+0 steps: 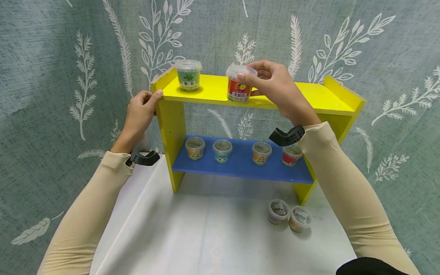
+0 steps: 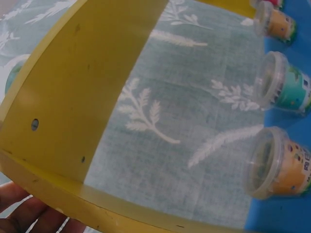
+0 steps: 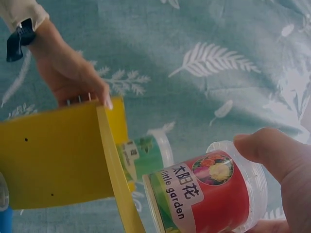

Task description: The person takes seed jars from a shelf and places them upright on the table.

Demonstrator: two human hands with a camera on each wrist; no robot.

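Upright, lid up: red tub at yellow top shelf's front edge, pinched by right hand; bare shelf beside. Left hand grips shelf corner.

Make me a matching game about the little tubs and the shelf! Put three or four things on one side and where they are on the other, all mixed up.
Things:
1. red tub
2. green tub
3. teal tub
4. two loose tubs

Places:
A. on the blue lower shelf
B. on the white table in front of the rack
C. pinched in the right hand at the front edge of the yellow top shelf
D. standing alone at the left end of the yellow top shelf, near the left hand

Pairs: 1-C, 2-D, 3-A, 4-B
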